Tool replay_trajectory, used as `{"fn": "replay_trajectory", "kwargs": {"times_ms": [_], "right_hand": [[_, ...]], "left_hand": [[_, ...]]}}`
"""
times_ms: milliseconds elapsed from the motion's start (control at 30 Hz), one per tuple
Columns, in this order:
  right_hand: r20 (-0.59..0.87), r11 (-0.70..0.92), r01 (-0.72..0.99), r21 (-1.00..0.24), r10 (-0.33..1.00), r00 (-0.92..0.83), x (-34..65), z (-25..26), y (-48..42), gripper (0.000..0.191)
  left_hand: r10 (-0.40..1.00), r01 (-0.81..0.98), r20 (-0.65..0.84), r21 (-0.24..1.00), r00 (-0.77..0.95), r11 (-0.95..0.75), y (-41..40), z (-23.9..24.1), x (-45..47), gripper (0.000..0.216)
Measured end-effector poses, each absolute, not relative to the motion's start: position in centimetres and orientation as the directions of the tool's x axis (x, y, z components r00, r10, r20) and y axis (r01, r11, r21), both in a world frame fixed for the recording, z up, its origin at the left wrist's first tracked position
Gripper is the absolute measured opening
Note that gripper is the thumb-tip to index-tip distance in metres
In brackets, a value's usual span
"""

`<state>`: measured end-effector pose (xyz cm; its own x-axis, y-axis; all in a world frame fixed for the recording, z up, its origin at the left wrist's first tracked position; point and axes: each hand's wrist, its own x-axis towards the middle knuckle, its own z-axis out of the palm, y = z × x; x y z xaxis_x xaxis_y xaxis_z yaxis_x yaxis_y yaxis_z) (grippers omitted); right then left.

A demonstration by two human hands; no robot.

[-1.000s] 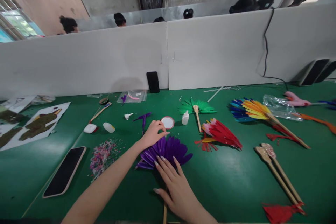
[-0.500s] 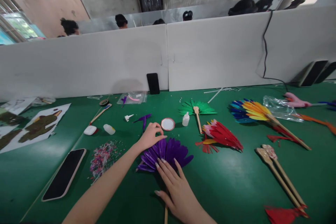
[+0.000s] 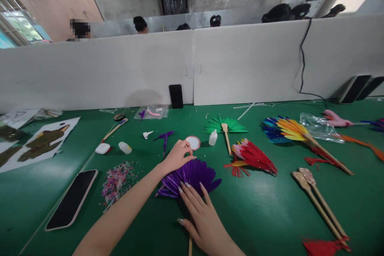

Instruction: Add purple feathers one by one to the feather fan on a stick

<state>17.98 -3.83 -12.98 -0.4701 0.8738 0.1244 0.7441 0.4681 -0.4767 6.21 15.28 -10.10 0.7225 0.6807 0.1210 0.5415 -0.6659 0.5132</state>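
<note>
So my right hand (image 3: 199, 216) is lying flat, fingers spread, pressing the lower part of the purple feather fan (image 3: 195, 172) onto the green table (image 3: 264, 208). My left hand (image 3: 177, 156) has its fingertips pinched on the fan's top edge, near the round lid (image 3: 193, 142).

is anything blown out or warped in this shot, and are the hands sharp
Head view: wide-angle warp bows the white partition panels and stretches the edges; the top-right corner is blown out white; soft sheen patches lie on the green table top; the left hand and right hand on the purple feather fan are sharp, with faint soft shadows beneath.
</note>
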Motion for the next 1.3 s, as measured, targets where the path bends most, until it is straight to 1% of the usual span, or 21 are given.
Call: {"fn": "replay_trajectory", "kwargs": {"times_ms": [400,667,733,833,933,1000,1033,1067,1133,1200,1233,1300], "right_hand": [[0.102,0.458,0.757,-0.466,0.878,-0.468,17.8,-13.1,-3.8,0.066],[0.123,0.465,0.774,-0.431,0.880,-0.460,17.6,-13.1,-4.0,0.065],[0.143,0.469,0.778,-0.418,0.880,-0.454,17.5,-13.1,-3.9,0.065],[0.202,0.482,0.774,-0.411,0.876,-0.438,17.5,-13.2,-4.0,0.065],[0.334,0.470,0.762,-0.444,0.877,-0.346,17.9,-13.7,-4.4,0.062],[0.438,0.421,0.752,-0.508,0.878,-0.196,18.6,-14.2,-4.6,0.057],[0.478,0.387,0.740,-0.550,0.873,-0.101,19.0,-14.6,-4.7,0.055],[0.507,0.355,0.725,-0.590,0.862,-0.009,19.6,-14.9,-4.8,0.053],[0.537,0.301,0.697,-0.651,0.831,0.142,20.7,-15.5,-4.7,0.050],[0.531,0.248,0.689,-0.681,0.815,0.231,21.9,-15.9,-4.7,0.047],[0.529,0.231,0.692,-0.684,0.810,0.253,22.4,-16.0,-4.6,0.047],[0.531,0.211,0.706,-0.676,0.804,0.268,23.2,-16.2,-4.7,0.046]], "left_hand": [[0.664,0.529,0.093,0.528,0.742,-0.664,15.4,-10.7,6.0,0.017],[0.691,0.543,0.145,0.514,0.708,-0.664,15.0,-11.0,5.7,0.017],[0.726,0.567,0.186,0.510,0.662,-0.647,15.2,-10.7,5.3,0.019],[0.785,0.611,0.269,0.507,0.558,-0.608,14.6,-10.2,4.0,0.031],[0.783,0.607,0.334,0.498,0.526,-0.620,11.8,-9.9,2.5,0.040],[0.706,0.535,0.337,0.474,0.623,-0.699,9.2,-9.9,1.8,0.041],[0.635,0.472,0.319,0.458,0.703,-0.753,7.9,-9.9,1.6,0.043],[0.546,0.394,0.295,0.444,0.784,-0.805,6.7,-10.0,1.6,0.048],[0.315,0.219,0.190,0.401,0.930,-0.890,5.2,-10.1,1.9,0.060],[0.133,0.089,0.089,0.384,0.987,-0.919,4.8,-10.2,2.5,0.065],[0.079,0.051,0.057,0.383,0.995,-0.922,4.9,-10.2,2.8,0.066],[0.017,0.002,0.036,0.392,0.999,-0.920,5.6,-10.1,3.5,0.066]]}}
